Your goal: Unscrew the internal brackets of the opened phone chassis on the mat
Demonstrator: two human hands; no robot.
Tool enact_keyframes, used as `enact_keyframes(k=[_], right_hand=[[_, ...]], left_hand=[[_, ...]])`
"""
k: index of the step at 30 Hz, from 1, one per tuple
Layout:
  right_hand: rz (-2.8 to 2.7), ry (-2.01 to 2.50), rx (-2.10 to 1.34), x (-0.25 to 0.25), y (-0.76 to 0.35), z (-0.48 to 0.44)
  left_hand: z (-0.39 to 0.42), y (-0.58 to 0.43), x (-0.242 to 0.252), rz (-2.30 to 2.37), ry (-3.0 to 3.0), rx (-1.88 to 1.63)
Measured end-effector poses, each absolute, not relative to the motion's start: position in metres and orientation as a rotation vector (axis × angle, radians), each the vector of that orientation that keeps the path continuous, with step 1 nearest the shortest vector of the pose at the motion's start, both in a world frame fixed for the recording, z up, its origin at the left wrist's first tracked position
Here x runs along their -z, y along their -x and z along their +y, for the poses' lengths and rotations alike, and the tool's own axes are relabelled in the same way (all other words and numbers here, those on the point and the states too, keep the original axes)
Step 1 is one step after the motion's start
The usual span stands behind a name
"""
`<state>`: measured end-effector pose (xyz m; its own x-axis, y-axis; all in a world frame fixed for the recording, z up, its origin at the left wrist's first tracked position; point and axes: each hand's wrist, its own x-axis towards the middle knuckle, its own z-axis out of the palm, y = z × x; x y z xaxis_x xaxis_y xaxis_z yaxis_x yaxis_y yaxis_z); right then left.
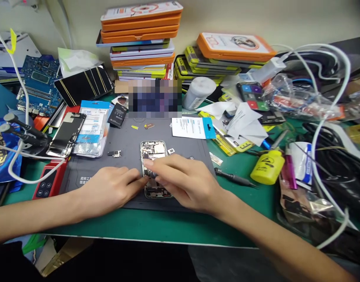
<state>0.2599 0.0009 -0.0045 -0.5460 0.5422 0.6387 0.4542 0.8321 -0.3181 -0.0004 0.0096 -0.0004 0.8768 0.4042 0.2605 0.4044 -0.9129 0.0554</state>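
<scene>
An opened smartphone (154, 192) lies on the dark grey work mat (121, 135), its inner boards and parts exposed. My left hand (116, 188) rests on the mat at the phone's left side, fingers curled, fingertips against its edge. Over the phone's middle, my right hand (191, 182) has its thumb and fingers drawn together in a pinch; whatever is between them is hidden. A small phone part (114, 154) lies on the mat left of the phone. To the phone's upper right sits a SIM tray (170, 150). A removed black battery (118, 115) is farther back.
A detached screen assembly (66, 133) lies at left near a red device (49, 180). A black screwdriver (235, 178) and a yellow bottle (267, 166) stand right. Orange cases (141, 23) are stacked behind. White cables (317, 156) loop at right.
</scene>
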Motion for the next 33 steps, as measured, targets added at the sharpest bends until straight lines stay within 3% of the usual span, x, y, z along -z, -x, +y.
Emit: enact_keyframes(k=[14,33], right_hand=[[-2.108,0.729,-0.192,0.011,-0.261,-0.007],[-2.096,0.741,-0.326,0.009,-0.258,-0.009]], left_hand=[[-0.002,-0.001,0.013,-0.701,2.935,0.642],[-0.004,0.002,0.008,-0.607,2.871,0.540]])
